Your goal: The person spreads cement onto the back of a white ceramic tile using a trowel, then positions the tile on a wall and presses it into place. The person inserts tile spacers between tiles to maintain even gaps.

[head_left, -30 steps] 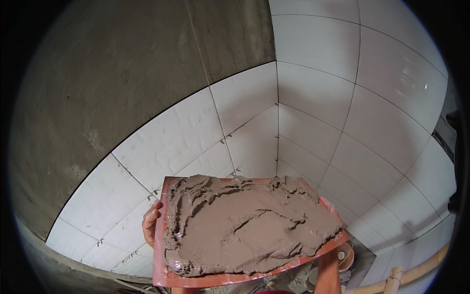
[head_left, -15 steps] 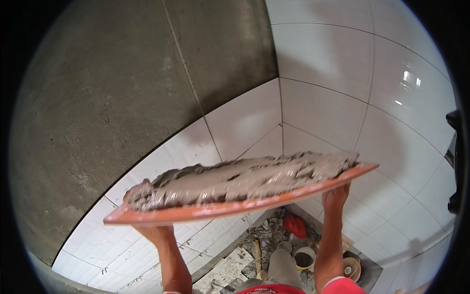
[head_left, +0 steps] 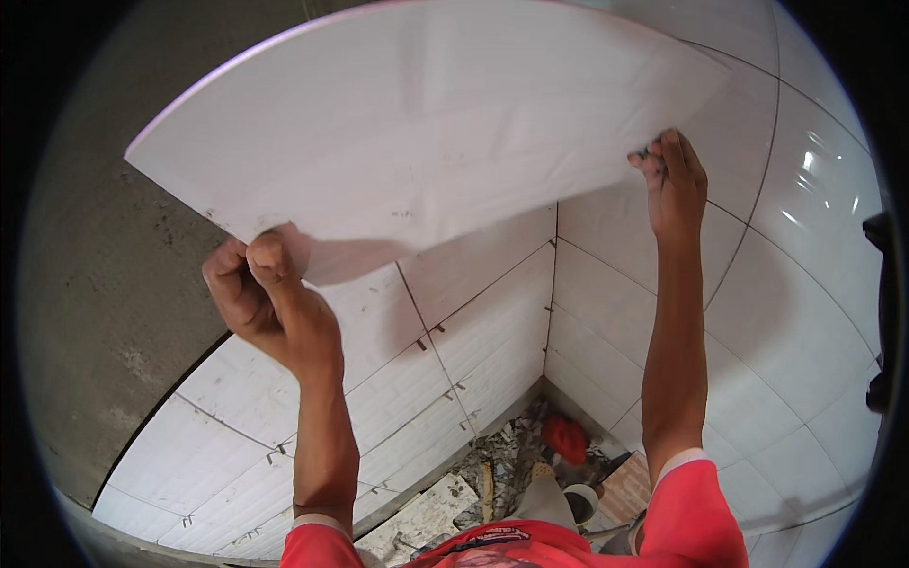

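Note:
A large glossy white wall tile is raised in front of me, its smooth face toward me and its mortared back out of sight. My left hand is closed on its lower left edge, thumb on the front. At the lower right, my right hand grips the tile with curled fingers. Behind the tile, the bare grey wall rises above rows of set white tiles. The tile's upper part covers much of that wall; whether it touches the wall I cannot tell.
White tiles also face the right wall, meeting the left wall in a corner. Small dark spacers stick out of the joints. Rubble, a red object, a bucket and a dusty pale slab lie on the floor below.
Both hands have lifted the tile upward and tipped it. Its mortar-covered back, visible before, has turned away, and the white face now shows.

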Demonstrator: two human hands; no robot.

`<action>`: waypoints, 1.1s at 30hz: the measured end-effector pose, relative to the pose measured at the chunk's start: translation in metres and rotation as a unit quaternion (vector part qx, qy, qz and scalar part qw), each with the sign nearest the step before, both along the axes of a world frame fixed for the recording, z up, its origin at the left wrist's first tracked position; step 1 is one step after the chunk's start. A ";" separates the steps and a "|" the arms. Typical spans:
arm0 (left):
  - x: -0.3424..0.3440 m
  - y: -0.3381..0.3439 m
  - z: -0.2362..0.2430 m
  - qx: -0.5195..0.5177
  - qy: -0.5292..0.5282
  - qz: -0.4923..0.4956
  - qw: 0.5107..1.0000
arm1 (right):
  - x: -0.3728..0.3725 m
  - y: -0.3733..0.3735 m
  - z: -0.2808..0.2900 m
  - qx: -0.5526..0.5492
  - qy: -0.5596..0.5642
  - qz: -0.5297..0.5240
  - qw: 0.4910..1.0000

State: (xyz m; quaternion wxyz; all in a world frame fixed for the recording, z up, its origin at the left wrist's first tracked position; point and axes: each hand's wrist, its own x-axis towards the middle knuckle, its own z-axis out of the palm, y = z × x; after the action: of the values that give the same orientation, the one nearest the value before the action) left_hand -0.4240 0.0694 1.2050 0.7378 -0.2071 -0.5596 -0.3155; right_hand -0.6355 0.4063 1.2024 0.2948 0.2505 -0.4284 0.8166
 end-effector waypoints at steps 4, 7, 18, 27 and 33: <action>-0.054 0.012 0.002 0.048 0.029 -0.001 0.998 | -0.065 -0.011 0.032 0.010 0.035 0.019 0.999; -0.083 0.016 0.003 0.047 0.038 0.026 0.998 | -0.106 -0.022 0.037 0.006 0.040 0.026 0.999; -0.124 0.004 -0.016 0.123 0.020 0.115 0.986 | -0.181 -0.052 0.017 0.058 0.036 0.068 0.995; -0.138 0.006 -0.030 0.136 -0.001 0.109 0.985 | -0.200 -0.065 0.001 0.087 0.017 0.057 0.994; -0.142 0.008 -0.026 0.161 0.033 0.090 0.982 | -0.202 -0.068 0.001 0.095 0.006 0.034 0.995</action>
State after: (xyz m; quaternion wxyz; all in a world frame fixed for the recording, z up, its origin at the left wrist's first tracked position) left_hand -0.5658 0.0771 1.1789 0.8049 -0.0444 -0.4935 -0.3266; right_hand -0.8375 0.3385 1.2031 0.2445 0.2964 -0.4932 0.7805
